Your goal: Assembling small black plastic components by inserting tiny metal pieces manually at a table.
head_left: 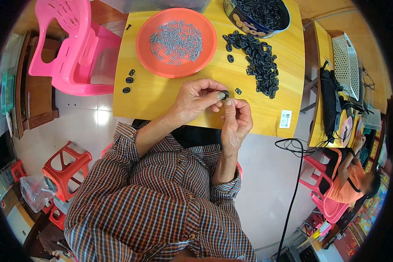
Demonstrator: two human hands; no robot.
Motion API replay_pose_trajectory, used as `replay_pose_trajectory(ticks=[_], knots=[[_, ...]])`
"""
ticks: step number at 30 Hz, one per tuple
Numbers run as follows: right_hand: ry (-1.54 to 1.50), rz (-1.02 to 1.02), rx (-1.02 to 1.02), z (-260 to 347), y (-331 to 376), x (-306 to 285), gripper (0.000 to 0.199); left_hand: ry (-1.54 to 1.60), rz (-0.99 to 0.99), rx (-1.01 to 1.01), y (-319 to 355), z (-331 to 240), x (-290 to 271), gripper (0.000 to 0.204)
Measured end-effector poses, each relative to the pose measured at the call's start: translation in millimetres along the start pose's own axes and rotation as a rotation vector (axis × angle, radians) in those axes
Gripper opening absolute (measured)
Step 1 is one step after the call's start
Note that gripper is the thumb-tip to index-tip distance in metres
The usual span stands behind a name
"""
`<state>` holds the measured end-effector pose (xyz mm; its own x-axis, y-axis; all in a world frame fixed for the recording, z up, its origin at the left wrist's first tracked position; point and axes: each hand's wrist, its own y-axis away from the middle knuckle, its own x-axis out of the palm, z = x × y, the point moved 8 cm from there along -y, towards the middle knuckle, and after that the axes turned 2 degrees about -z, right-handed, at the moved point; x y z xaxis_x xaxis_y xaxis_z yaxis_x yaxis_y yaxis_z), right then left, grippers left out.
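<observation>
Above the yellow table (161,96), my left hand (195,101) and my right hand (237,120) meet, fingertips pinched around a small black oval plastic piece (225,93). Fingers partly cover it, so I cannot tell whether a pin is in it. Just right of my fingers lies a similar loose piece (238,91). Beyond my left hand, an orange-red plate (143,59) holds a heap of small grey metal pins (179,43). A pile of black oval pieces (260,65) spreads over the table at the right.
A round tin (244,22) full of black pieces stands at the far right. Several black pieces (129,80) lie near the left edge. A pink chair (74,56) and a red stool (67,166) are left; a black cable (292,192) hangs right. Another person (347,179) sits far right.
</observation>
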<state>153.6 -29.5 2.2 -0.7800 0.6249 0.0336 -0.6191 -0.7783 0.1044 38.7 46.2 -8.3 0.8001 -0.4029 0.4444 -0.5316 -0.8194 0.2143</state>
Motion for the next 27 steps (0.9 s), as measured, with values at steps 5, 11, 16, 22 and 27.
replay_pose_trajectory(ticks=[5,11,16,22,27], knots=[[-0.011,-0.019,0.050,1.8,-2.2,-3.5,0.012,0.086,-0.021,-0.016,-2.2,0.6,-8.5,0.017],[0.527,-0.113,-0.057,3.3,-16.1,-23.3,0.016,0.168,-0.045,-0.067,-3.6,-0.3,-9.0,0.015],[0.746,-0.093,-0.265,14.7,-21.2,-14.8,0.015,0.138,-0.055,-0.048,-4.0,-1.7,-10.0,0.020],[0.483,-0.128,-0.086,12.0,-19.9,-20.9,0.014,0.022,-0.045,-0.024,-5.4,-7.9,-9.8,0.023],[-0.010,-0.126,0.158,5.5,-19.7,-20.4,0.012,-0.191,-0.036,0.042,-12.9,-19.7,-5.2,0.021]])
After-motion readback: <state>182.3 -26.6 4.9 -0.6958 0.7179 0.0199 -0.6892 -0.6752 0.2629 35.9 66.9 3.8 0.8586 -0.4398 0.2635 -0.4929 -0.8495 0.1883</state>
